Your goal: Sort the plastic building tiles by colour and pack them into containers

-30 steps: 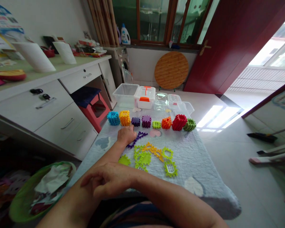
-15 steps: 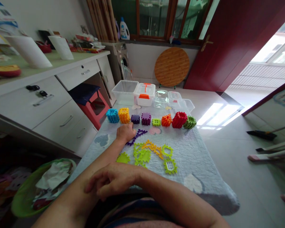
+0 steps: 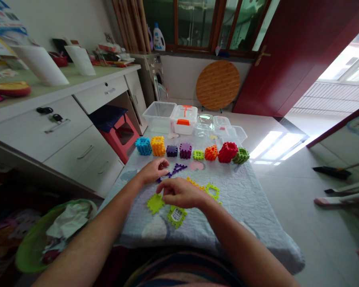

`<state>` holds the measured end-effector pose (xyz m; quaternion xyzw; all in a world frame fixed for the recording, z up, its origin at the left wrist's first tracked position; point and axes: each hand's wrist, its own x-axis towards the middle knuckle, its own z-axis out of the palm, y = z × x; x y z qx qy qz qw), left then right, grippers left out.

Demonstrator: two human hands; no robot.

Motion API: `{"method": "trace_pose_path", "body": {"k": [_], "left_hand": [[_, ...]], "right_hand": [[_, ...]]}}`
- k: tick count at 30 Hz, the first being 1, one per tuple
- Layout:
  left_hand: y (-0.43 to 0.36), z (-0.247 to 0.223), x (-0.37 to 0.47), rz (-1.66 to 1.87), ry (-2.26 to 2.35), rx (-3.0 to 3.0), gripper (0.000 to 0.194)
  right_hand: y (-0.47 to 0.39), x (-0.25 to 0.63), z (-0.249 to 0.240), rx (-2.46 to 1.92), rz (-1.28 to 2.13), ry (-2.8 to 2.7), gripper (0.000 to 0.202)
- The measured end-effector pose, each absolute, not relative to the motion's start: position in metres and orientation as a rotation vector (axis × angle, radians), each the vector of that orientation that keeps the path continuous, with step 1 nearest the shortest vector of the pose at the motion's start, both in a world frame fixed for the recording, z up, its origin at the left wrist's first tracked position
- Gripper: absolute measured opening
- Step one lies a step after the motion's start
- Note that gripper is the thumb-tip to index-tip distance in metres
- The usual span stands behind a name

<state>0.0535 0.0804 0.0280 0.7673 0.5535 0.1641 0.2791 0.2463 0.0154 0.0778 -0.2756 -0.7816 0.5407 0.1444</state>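
Observation:
My left hand (image 3: pixel 153 170) hovers at the left of the purple triangular building piece (image 3: pixel 178 169), its fingers loosely bent and apart, with nothing visible in them. Over the light-green pieces is my right hand (image 3: pixel 184 193), palm down with fingers apart and partly hiding what lies beneath. A solid light-green square piece (image 3: pixel 155 203) lies just below its fingertips. Nearer to me is a light-green window piece (image 3: pixel 177 215) with a white grid. Beyond the right hand, a yellow strip piece (image 3: pixel 195 183) and a light-green frame (image 3: pixel 212 191) show.
Stacks of interlocking pieces line the cloth-covered table: blue (image 3: pixel 143 146), yellow (image 3: pixel 158 146), purple (image 3: pixel 185 150), orange (image 3: pixel 211 152), red (image 3: pixel 227 152) and others. Clear plastic bins (image 3: pixel 159 117) and an orange-latched box (image 3: pixel 184 119) stand behind. A red stool (image 3: pixel 124 135) is at the left.
My left hand has drawn back toward me from the dark purple stack. My right hand has moved forward from above my left forearm to over the light-green pieces.

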Motion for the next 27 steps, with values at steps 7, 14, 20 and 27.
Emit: {"method": "trace_pose_path", "body": {"k": [7, 14, 20, 27], "left_hand": [[0.059, 0.047, 0.043, 0.182, 1.261, 2.375, 0.05], [0.057, 0.049, 0.05, 0.244, 1.378, 2.321, 0.031], [0.069, 0.046, 0.044, 0.427, 1.456, 2.083, 0.039], [0.075, 0.038, 0.037, 0.289, 1.544, 2.348, 0.051]], "right_hand": [[0.055, 0.314, 0.055, -1.272, 0.98, -2.19, 0.025], [0.072, 0.337, 0.031, -1.349, 0.824, -2.026, 0.023], [0.082, 0.348, -0.006, -1.381, 0.817, -1.84, 0.019], [0.08, 0.34, 0.003, -1.148, 0.612, -2.107, 0.026]]}}
